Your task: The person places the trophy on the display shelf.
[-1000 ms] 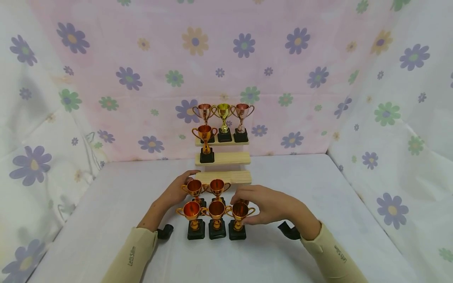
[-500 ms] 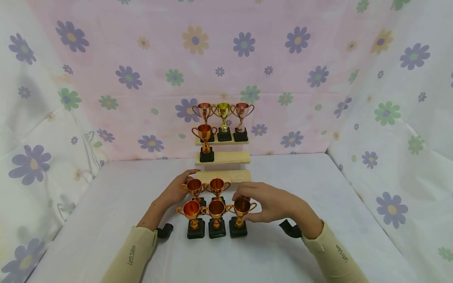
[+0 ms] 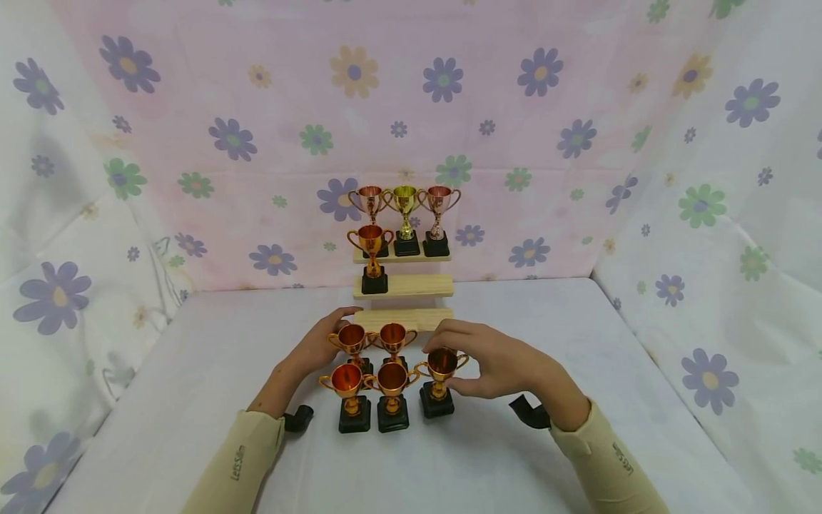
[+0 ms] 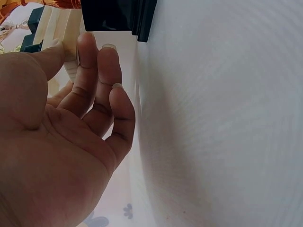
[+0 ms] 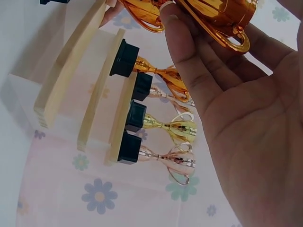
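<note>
In the head view my right hand [image 3: 494, 360] grips a small orange-gold trophy cup [image 3: 443, 364] by its bowl, thumb on the near side and fingers behind. The trophy is upright, its black base close over the table, right of the other trophies. In the right wrist view the fingers curl round the shiny cup [image 5: 218, 14] near its handle. My left hand [image 3: 317, 346] holds the left end of the lowest step of a wooden stand [image 3: 411, 319]. The left wrist view shows its thumb against the wooden board [image 4: 64, 28], the other fingers loosely bent.
Two rows of orange-gold trophies [image 3: 392, 378] stand before the stand, partly hiding its lowest step. One orange trophy [image 3: 372, 246] is on the middle step's left. The top step bears a yellow-gold trophy [image 3: 406, 207] between two rose-gold ones. Flowered cloth [image 3: 411, 86] hangs behind.
My right hand has moved the front-right trophy away from me and slightly right, apart from its neighbour in the row. The left hand has stayed at the stand.
</note>
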### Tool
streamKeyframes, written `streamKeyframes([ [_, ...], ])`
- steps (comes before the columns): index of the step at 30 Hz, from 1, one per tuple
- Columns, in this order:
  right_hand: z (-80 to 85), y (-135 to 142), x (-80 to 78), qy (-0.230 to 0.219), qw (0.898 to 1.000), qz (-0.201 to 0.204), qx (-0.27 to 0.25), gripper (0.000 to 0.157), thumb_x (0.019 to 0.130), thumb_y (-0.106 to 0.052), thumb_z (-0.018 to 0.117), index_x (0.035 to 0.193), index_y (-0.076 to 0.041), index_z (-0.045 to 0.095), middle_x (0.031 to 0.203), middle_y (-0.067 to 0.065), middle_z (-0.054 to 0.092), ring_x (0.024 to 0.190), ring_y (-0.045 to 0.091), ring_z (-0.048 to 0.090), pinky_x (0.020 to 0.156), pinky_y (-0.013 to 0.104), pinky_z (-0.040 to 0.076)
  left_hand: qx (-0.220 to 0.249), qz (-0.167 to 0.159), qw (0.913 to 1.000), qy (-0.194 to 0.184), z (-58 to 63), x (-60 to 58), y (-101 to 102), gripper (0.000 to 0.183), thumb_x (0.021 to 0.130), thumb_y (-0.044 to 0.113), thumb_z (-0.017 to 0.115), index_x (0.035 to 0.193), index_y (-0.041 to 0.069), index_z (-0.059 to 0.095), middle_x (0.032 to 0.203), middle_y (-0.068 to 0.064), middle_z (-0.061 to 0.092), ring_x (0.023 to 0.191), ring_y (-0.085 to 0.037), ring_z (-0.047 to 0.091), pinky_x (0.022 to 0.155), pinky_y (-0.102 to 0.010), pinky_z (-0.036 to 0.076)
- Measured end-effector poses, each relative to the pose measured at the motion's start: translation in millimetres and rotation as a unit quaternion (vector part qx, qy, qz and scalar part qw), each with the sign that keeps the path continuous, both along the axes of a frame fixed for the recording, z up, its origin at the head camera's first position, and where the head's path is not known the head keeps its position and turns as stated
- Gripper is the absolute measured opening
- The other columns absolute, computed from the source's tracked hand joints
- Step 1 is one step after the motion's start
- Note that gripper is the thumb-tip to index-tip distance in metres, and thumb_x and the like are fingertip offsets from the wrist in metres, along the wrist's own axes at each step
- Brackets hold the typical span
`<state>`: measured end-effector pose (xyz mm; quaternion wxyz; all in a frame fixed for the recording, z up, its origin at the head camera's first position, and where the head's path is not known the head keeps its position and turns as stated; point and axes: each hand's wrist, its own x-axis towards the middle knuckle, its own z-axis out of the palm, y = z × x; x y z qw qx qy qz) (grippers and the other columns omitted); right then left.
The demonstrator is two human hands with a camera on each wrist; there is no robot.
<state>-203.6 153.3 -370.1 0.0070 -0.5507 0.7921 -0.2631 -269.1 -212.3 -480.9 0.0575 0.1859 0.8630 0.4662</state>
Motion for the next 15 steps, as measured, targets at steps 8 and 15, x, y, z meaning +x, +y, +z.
streamKeyframes([
  [8, 2.0, 2.2, -2.8, 0.023, 0.999, -0.014, -0.025, 0.055, 0.092, -0.016, 0.081, 0.143, -0.015, 0.060, 0.131, -0.004, 0.061, 0.107, 0.007, 0.059, 0.089, 0.035, 0.057, -0.008, 0.007, 0.9999, -0.009, -0.8, 0.2, 0.3, 0.063, 0.099, -0.008, 0.053, 0.159, 0.006, 0.042, 0.112, -0.013, 0.075, 0.109, -0.029, 0.070, 0.109, -0.061, 0.047],
  [15, 3.7, 4.4, -8.9, 0.045, 0.996, -0.039, -0.062, 0.053, 0.091, -0.014, 0.080, 0.140, -0.013, 0.058, 0.129, -0.002, 0.062, 0.104, 0.008, 0.061, 0.085, 0.031, 0.058, -0.006, 0.007, 0.9999, -0.011, -1.5, 0.6, -0.5, 0.066, 0.097, -0.010, 0.052, 0.160, 0.007, 0.041, 0.112, -0.013, 0.075, 0.108, -0.029, 0.069, 0.108, -0.060, 0.047],
])
